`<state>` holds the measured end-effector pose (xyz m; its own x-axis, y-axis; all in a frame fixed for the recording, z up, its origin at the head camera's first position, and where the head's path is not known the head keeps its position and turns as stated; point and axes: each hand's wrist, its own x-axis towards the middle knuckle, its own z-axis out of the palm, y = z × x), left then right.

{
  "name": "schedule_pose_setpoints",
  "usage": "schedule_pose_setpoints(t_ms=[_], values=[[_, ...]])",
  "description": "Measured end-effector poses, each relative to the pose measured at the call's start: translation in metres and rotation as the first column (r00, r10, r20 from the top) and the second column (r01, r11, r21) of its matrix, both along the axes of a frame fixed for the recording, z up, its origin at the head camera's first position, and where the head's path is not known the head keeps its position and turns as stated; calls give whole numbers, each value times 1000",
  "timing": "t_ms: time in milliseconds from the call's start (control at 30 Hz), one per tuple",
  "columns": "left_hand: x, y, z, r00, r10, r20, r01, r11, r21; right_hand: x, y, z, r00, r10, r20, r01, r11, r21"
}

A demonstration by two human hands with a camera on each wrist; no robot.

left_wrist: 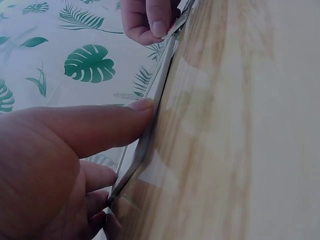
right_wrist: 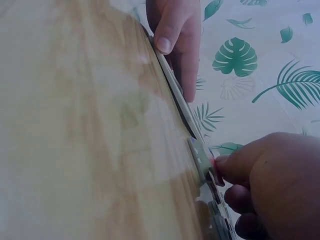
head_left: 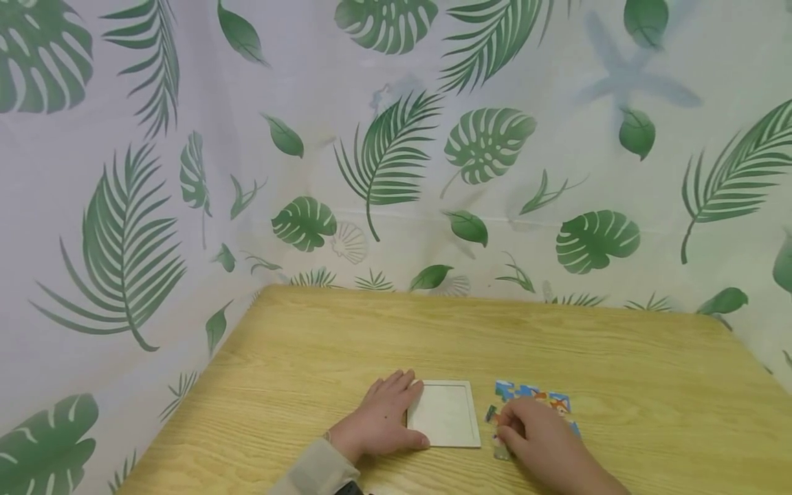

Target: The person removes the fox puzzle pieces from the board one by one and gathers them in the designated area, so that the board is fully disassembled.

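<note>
A shallow square puzzle tray (head_left: 442, 416) with a raised rim lies on the table, its pale inside bare. My left hand (head_left: 382, 418) rests over its left side, fingers stretched toward the far corner and thumb along the near edge. In the left wrist view the thumb (left_wrist: 115, 122) touches the tray's rim. Just right of the tray, my right hand (head_left: 544, 436) pinches a small jigsaw piece (head_left: 491, 414) between thumb and fingertips. Colourful jigsaw pieces (head_left: 504, 389) with blue edges lie around and under that hand, which partly hides them.
The wood-grain table (head_left: 396, 330) carries the tray and the pieces near its front side. Behind it and to the left hangs a white cloth (head_left: 396, 268) printed with green leaves. A dark object is on the left wrist, by the pale sleeve (head_left: 318, 471).
</note>
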<state>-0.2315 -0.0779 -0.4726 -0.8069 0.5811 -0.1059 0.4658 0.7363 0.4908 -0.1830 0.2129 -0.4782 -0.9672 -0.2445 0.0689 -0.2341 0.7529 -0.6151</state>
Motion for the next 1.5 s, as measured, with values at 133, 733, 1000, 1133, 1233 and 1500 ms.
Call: schedule_pose_setpoints(t_ms=[133,733,1000,1133,1233,1500], values=[[0,0,0,1000,2,2,-2,1000,6,-2,-1,-3,999,-16,-31,18,999,43],[0,0,-1,1000,0,20,-1,1000,23,-1,-1,-3,999,-17,-49,19,999,39],[0,1,0,1000,-1,11,1,1000,17,4,12,0,990,59,-128,-42,990,131],[0,2,0,1000,-2,15,2,1000,19,3,13,-1,986,108,-130,-88,984,155],[0,2,-1,1000,-4,13,3,1000,15,2,11,-1,981,146,-128,-126,981,150],[0,1,0,1000,-4,17,4,1000,13,0,7,-2,973,203,-107,-182,967,178]])
